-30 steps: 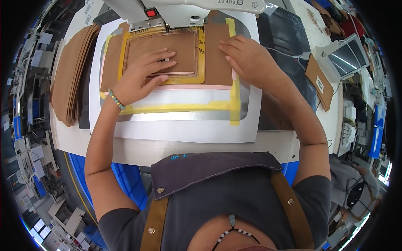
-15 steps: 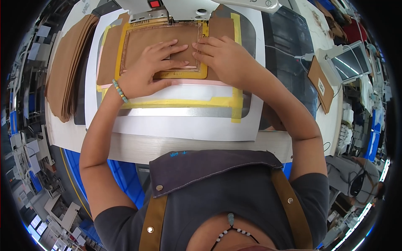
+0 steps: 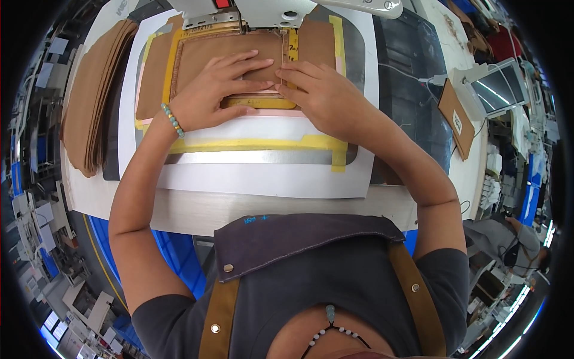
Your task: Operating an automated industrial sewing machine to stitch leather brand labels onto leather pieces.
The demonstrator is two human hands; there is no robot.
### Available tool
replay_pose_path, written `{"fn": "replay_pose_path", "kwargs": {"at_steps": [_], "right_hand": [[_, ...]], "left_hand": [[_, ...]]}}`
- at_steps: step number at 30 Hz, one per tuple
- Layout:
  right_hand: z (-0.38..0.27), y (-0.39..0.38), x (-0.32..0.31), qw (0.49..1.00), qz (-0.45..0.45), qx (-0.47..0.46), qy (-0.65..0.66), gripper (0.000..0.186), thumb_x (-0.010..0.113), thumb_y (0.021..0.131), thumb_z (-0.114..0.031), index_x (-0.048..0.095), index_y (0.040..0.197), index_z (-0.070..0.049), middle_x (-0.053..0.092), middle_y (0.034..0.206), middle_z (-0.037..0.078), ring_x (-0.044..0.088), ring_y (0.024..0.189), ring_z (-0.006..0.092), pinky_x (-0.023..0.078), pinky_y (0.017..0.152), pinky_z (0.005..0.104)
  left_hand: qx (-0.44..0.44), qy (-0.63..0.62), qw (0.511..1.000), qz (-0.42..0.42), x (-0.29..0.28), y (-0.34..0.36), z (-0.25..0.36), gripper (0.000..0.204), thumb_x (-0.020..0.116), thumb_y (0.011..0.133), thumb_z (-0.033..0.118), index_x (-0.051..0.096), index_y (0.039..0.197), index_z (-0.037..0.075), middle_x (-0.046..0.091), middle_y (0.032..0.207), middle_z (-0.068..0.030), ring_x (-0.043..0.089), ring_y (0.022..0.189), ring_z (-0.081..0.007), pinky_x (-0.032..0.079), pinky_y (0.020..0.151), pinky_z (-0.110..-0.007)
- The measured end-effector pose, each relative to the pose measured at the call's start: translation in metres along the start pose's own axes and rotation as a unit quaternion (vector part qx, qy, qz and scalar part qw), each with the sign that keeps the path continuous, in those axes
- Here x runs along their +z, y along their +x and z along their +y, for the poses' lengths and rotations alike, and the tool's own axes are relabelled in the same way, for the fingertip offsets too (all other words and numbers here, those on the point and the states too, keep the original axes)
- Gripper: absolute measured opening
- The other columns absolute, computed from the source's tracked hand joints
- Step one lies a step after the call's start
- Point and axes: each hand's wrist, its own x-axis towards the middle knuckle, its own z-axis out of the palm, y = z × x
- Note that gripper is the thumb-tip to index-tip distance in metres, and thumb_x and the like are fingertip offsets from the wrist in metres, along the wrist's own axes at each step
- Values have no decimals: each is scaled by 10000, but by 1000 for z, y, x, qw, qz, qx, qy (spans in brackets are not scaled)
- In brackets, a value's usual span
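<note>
plainly, at upper centre, your left hand (image 3: pixel 216 91) spreads wide on the brown panel (image 3: pixel 209 51); your right hand (image 3: pixel 321 93), narrower, touches the yellow frame (image 3: pixel 272 103).

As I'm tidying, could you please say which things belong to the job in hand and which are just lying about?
In use, it seems: yellow frame, brown sheet, yellow tape, machine; perhaps the brown stack.
Lying about, it seems: labelled board; perhaps the small screen.

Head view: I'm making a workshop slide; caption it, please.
Left hand and right hand over a yellow frame on brown material, at a white machine.
</note>
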Motion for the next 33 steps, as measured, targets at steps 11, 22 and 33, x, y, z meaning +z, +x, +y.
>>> {"fn": "replay_pose_path", "kwargs": {"at_steps": [11, 22, 33], "right_hand": [[41, -19, -21, 989, 83, 124, -21, 331, 652, 920, -64, 745, 1237, -47, 637, 1439, 120, 550, 1379, 323, 468, 1121, 455], [65, -31, -11, 980, 105, 170, 8, 312, 606, 957, -109, 772, 1209, -28, 626, 1466, 125, 529, 1398, 333, 465, 1143, 460], [68, -31, -9, 977, 106, 183, 22, 287, 619, 951, -102, 789, 1167, -20, 639, 1448, 135, 531, 1398, 337, 473, 1126, 464]], "left_hand": [[8, 9, 1000, -7, -4, 11, -13, 510, 767, 933, 361, 711, 1405, 175, 481, 1663, -50, 363, 1561, -362, 291, 1242, -528], [-2, 72, 997, 13, -6, 29, -29, 463, 671, 1012, 313, 670, 1444, 148, 508, 1639, -62, 391, 1549, -322, 330, 1201, -491], [-49, 66, 995, 57, 1, 45, -56, 416, 493, 1097, 288, 675, 1448, 160, 649, 1467, -144, 577, 1319, -356, 372, 1185, -471]]}}
